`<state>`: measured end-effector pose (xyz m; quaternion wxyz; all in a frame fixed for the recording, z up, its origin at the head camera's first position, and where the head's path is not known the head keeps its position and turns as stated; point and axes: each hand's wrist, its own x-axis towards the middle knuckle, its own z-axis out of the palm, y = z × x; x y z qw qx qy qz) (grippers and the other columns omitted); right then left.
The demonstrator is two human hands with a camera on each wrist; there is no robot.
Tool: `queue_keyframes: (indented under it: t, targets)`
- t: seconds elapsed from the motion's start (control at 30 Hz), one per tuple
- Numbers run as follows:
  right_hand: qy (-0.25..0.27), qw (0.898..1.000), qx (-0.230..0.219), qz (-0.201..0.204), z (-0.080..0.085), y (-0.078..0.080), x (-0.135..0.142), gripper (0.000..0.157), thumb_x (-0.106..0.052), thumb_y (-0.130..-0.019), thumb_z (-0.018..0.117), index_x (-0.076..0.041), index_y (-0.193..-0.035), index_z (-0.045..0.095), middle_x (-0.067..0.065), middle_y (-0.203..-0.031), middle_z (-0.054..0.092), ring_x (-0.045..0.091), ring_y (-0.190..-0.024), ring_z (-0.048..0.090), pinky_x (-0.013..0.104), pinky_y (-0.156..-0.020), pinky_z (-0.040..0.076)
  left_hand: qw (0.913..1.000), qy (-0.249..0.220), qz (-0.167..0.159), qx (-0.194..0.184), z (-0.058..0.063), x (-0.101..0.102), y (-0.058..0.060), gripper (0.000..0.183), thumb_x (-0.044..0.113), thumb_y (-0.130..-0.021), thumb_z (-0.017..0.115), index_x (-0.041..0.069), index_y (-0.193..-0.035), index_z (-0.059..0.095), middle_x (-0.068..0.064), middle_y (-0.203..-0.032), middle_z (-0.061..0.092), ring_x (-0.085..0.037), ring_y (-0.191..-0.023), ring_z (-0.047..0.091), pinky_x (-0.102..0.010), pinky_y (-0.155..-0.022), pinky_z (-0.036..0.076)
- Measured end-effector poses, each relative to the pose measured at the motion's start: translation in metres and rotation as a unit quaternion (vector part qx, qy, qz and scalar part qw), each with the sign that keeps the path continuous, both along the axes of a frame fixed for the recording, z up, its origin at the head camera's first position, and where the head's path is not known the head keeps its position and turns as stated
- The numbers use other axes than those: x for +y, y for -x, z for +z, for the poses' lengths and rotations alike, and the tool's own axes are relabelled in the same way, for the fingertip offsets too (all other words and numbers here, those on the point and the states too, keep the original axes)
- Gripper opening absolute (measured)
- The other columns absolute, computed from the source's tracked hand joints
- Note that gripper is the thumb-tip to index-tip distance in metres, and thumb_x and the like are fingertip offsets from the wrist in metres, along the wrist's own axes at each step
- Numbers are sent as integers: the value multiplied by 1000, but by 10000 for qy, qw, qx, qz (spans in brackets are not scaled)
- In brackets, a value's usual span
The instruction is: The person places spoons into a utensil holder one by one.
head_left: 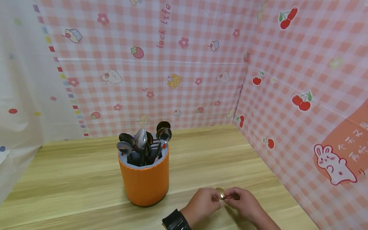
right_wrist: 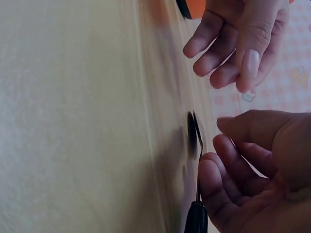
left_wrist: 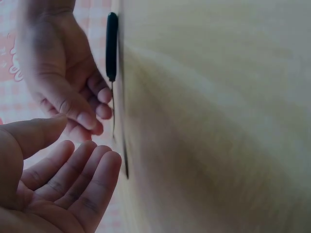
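A gold spoon lies low at the tabletop between my two hands, its bowl showing in the head view. From the left wrist, its dark handle and thin neck appear edge-on beside the wood. My left hand is left of the bowl, fingers loosely bent, with nothing between thumb and fingers in the left wrist view. On the other side is my right hand, loosely curved. Its fingertips are right beside the spoon's neck in the right wrist view, while thumb and index enclose nothing.
An orange cylindrical holder with a grey top stands left of my hands, with several spoons and a fork in it. Pink checked cloth walls border the wooden table at the back and right. A black band is on my left wrist.
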<state>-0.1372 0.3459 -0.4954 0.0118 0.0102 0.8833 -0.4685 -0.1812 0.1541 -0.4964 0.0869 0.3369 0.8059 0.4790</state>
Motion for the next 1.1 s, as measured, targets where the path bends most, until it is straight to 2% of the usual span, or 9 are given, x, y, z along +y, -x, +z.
queue_keyframes:
  t: [0.27,0.5,0.7,0.77,0.9,1.0,1.1]
  targets:
    - [-727,9966,115,-377,-4,0,-3,15,-1,-82,72,-9,-94,68,2,-90,71,17,-82,64,33,-71,55,10000,78,47,7,-7,9,-6,10,15,-82,77,9,-84,69,6,-71,66,1,-65,55,-18,-58,47]
    - [-995,9926,123,-678,-10,4,-6,15,-3,-82,74,-12,-92,67,-3,-84,67,14,-82,63,36,-75,54,9997,253,-13,3,-7,11,-7,9,15,-83,76,9,-83,70,10,-68,63,3,-62,52,-16,-56,44]
    - [-1174,9896,50,-825,-9,5,-11,11,-7,-86,71,-11,-96,69,-4,-82,67,14,-82,62,40,-76,54,9993,277,-170,-172,-5,10,-10,7,14,-83,75,11,-80,70,10,-67,62,2,-60,51,-16,-56,44]
    - [-1096,9900,56,-891,-7,5,-13,12,-7,-88,70,-10,-99,69,-3,-83,68,15,-82,63,39,-75,54,9990,335,-243,-162,-5,9,-11,7,15,-82,75,12,-78,70,11,-66,62,2,-58,50,-16,-55,43]
    - [-620,9928,127,-1014,-5,7,-19,16,-8,-88,69,-7,-104,69,0,-85,67,15,-81,63,34,-73,54,9979,555,-322,50,-5,10,-12,13,18,-82,75,14,-72,70,15,-60,58,2,-51,44,-15,-49,38]
    - [-49,9939,92,-1095,-4,9,-23,20,-6,-87,67,-7,-107,68,3,-87,66,15,-77,63,30,-69,53,9969,689,-346,136,-6,10,-12,24,22,-84,74,15,-63,66,17,-54,49,2,-46,38,-15,-44,32]
    - [580,9914,57,-1170,-4,11,-27,27,-2,-86,63,-5,-112,67,9,-90,65,18,-74,63,28,-65,54,9964,757,-372,0,-6,10,-13,38,25,-86,73,15,-53,56,16,-47,37,0,-41,31,-17,-39,24]
